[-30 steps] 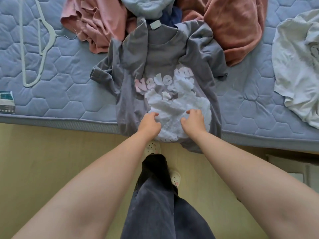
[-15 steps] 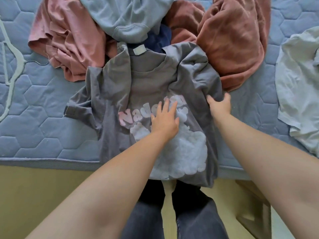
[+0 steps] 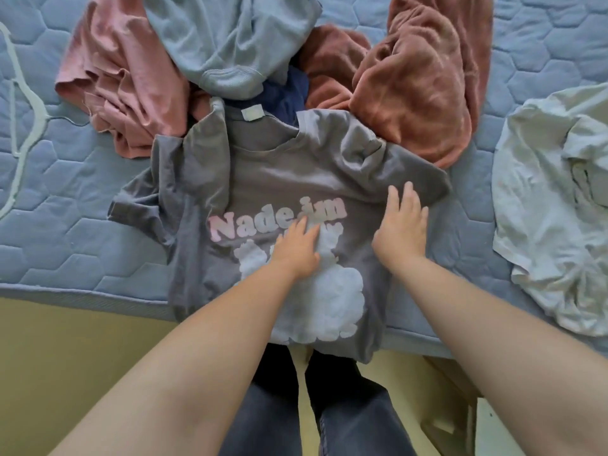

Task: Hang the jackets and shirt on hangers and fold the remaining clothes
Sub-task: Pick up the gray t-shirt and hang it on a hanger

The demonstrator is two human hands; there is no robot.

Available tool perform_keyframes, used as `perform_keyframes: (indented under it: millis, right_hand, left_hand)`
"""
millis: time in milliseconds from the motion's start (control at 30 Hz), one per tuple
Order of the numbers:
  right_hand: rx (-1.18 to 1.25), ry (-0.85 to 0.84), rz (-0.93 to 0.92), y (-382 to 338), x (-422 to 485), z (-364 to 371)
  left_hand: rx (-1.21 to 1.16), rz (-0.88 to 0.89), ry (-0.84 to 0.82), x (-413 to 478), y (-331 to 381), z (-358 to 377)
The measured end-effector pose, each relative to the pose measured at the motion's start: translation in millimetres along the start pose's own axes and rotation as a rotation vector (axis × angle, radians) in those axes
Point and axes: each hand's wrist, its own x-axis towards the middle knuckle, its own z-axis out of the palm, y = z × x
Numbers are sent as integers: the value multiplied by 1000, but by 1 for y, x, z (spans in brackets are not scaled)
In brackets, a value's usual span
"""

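Observation:
A grey T-shirt (image 3: pixel 263 179) with pink lettering and a white cloud print lies face up on the blue quilted mattress (image 3: pixel 72 199), its hem hanging over the near edge. My left hand (image 3: pixel 296 251) rests flat on the print, fingers spread. My right hand (image 3: pixel 401 228) lies flat on the shirt's right side, just below the right sleeve. Neither hand grips the cloth. Behind the shirt lies a heap: a pink garment (image 3: pixel 125 87), a light blue sweatshirt (image 3: pixel 230 44), a dark blue piece (image 3: pixel 286 97) and a rust fleece garment (image 3: pixel 418 83).
A white garment (image 3: pixel 552 205) lies crumpled on the mattress at the right. A pale hanger (image 3: pixel 19 133) rests at the far left. Below the mattress edge there is yellow floor, with my dark trousers and a pale wooden piece (image 3: pixel 460 406) at the lower right.
My right hand has come in from the shirt's right edge onto its front. The left hand stays on the print. The right sleeve now lies flatter.

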Motion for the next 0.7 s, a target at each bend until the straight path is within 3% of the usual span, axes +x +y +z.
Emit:
perform_keyframes:
  millis: [100,200,400,500,600,700]
  right_hand:
    - [-34,-63,-199,-51,-22,8]
    - [18,-162,-248,-106,-34,10]
    - [140,-247,-352,-205,-51,18]
    - [164,-252,-368,-238,-55,23]
    - [168,-244,-386,-261,-56,26]
    - [154,-253,-346,-269,-55,25]
  left_hand:
    - [-103,-66,100,-15,-41,-12]
    - [-270,-232,278,-34,-95,-29]
    - [-607,-732,894,-62,-193,-66]
    - [-816,-853,866,-55,-220,-78]
    - [-962,-644,707,-47,-244,-86]
    - [-877,-618,796,-57,-264,-93]
